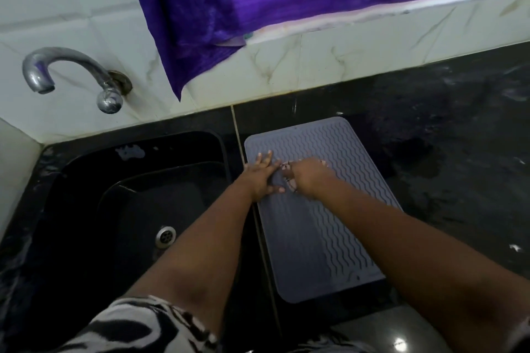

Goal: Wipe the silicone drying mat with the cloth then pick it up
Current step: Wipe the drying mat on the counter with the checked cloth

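A grey silicone drying mat [312,232] with wavy ridges lies flat on the black counter, just right of the sink. My left hand [259,178] rests on the mat's left edge, palm down and fingers spread. My right hand [305,176] is on the mat's upper middle, closed on a small patterned cloth [287,178]. Only a little of the cloth shows between the two hands, and it is blurred.
A black sink [137,198] with a metal drain [165,236] lies to the left, under a wall-mounted chrome tap [71,74]. The black counter [447,135] stretches right, wet-looking. A purple curtain [286,0] hangs over the tiled wall behind.
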`<state>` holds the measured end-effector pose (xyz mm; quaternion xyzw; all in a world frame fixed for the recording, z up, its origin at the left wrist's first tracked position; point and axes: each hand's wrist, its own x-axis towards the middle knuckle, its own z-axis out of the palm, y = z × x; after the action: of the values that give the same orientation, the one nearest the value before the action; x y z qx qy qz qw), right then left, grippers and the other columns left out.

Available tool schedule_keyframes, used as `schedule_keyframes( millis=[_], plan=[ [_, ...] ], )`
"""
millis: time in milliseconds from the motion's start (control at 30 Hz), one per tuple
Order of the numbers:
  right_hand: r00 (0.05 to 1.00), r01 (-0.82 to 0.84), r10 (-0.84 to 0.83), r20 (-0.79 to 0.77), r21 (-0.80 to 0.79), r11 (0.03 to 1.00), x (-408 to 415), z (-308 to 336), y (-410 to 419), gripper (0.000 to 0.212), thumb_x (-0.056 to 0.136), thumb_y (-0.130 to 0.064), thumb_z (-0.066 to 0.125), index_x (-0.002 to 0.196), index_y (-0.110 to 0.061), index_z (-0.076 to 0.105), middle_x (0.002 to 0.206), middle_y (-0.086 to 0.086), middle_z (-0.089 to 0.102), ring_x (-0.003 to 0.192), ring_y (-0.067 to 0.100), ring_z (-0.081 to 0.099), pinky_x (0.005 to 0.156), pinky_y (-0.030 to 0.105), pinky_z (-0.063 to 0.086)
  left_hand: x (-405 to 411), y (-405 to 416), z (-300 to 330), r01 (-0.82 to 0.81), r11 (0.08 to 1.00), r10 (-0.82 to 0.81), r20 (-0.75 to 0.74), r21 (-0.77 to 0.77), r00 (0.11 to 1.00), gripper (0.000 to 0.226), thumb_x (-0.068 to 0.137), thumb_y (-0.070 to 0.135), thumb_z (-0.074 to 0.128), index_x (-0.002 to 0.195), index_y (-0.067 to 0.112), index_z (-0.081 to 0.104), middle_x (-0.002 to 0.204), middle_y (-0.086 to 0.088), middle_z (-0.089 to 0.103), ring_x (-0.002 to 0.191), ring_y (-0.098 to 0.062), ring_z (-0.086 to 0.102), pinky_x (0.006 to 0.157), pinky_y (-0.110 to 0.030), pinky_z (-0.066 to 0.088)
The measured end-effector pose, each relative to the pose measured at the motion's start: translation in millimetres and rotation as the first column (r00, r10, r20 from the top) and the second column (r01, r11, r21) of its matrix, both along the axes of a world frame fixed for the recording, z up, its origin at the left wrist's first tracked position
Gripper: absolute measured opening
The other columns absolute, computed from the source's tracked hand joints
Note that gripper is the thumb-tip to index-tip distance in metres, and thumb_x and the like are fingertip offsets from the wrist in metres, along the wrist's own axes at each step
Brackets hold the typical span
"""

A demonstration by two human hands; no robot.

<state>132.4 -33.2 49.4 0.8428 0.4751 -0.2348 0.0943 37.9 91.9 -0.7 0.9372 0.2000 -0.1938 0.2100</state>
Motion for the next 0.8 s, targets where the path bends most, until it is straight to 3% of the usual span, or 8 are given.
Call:
schedule_keyframes(
  millis=[100,333,433,500,567,633,733,800],
  plan=[
    [0.981,-0.122,0.115,0.154,0.036,0.992,-24.9,-29.9,-29.5,0.059,0.097,-0.037,0.042,0.150,-0.015,0.027,0.154,0.013,0.031,0.138,0.036,0.031,0.116,0.051,0.017,-3.5,-0.9,-3.5,-0.023,0.997,0.028,-0.086,0.069,0.996,0.088,0.093,0.057,0.048,0.154,0.030,-0.008,0.160,0.001,-0.023,0.147,-0.025,-0.020,0.117,-0.052,-0.006],
    [0.996,-0.092,0.092,0.005,0.024,0.995,-94.9,6.9,-146.1,0.039,0.096,-0.020,0.042,0.132,-0.009,0.052,0.132,0.012,0.055,0.122,0.033,0.049,0.101,0.041,0.039,3.4,-14.6,9.3,-0.011,0.979,0.047,-0.168,0.205,0.985,0.083,0.095,0.056,0.043,0.155,0.027,-0.008,0.161,0.000,-0.018,0.149,-0.025,-0.014,0.115,-0.054,-0.010],
    [0.957,0.055,-0.048,-0.287,0.015,0.998,-78.6,34.4,-149.7,0.025,0.092,-0.020,0.056,0.110,-0.009,0.070,0.113,0.008,0.069,0.104,0.022,0.064,0.077,0.023,0.049,-1.6,-34.3,10.3,-0.041,0.964,0.048,-0.019,0.262,0.999,0.066,0.101,0.035,0.043,0.156,0.023,0.008,0.163,-0.005,-0.002,0.150,-0.026,-0.008,0.118,-0.047,-0.006],
    [0.912,0.194,-0.126,-0.391,0.140,0.971,-58.8,40.9,-127.7,0.024,0.092,-0.020,0.057,0.105,-0.009,0.073,0.109,0.007,0.071,0.097,0.020,0.065,0.083,0.027,0.052,-10.1,-58.6,4.6,-0.119,0.964,0.077,0.180,0.239,0.981,0.053,0.100,0.018,0.044,0.152,0.022,0.029,0.161,-0.004,0.017,0.150,-0.024,0.009,0.120,-0.039,0.009],
    [0.931,0.224,-0.134,-0.340,0.242,0.944,-48.2,31.8,-100.4,0.028,0.093,-0.020,0.052,0.108,-0.007,0.071,0.111,0.012,0.068,0.098,0.023,0.063,0.091,0.032,0.050,-21.2,-82.9,-4.6,-0.284,0.946,0.219,0.339,0.155,0.915,0.036,0.096,0.018,0.047,0.131,0.019,0.056,0.144,-0.005,0.048,0.137,-0.025,0.041,0.108,-0.032,0.035],
    [0.983,0.138,-0.109,-0.148,0.202,0.970,-51.4,8.8,-79.9,0.033,0.095,-0.022,0.047,0.122,-0.010,0.062,0.128,0.014,0.060,0.116,0.029,0.056,0.103,0.039,0.044,-34.7,-98.2,-14.3,-0.380,0.923,0.330,0.386,0.060,0.862,0.029,0.096,0.022,0.048,0.121,0.017,0.063,0.135,-0.008,0.056,0.128,-0.026,0.050,0.102,-0.031,0.041],
    [0.998,-0.070,0.069,0.013,0.057,0.996,-69.0,-22.6,-86.4,0.057,0.099,-0.029,0.039,0.152,-0.018,0.021,0.160,0.008,0.019,0.146,0.037,0.017,0.118,0.052,0.021,-42.6,-94.6,-30.7,-0.307,0.950,0.272,0.315,0.064,0.909,0.047,0.103,0.023,0.039,0.148,0.011,0.037,0.159,-0.008,0.023,0.147,-0.024,0.020,0.121,-0.034,0.016],
    [0.988,-0.141,0.138,0.062,0.044,0.989,-76.3,-31.3,-109.2,0.062,0.100,-0.028,0.039,0.154,-0.019,0.011,0.162,0.007,0.011,0.147,0.039,0.009,0.120,0.052,0.015,-38.4,-87.6,-35.3,-0.255,0.963,0.222,0.271,0.091,0.937,0.049,0.104,0.026,0.039,0.150,0.011,0.032,0.160,-0.007,0.020,0.145,-0.022,0.024,0.120,-0.033,0.019]
  ],
)
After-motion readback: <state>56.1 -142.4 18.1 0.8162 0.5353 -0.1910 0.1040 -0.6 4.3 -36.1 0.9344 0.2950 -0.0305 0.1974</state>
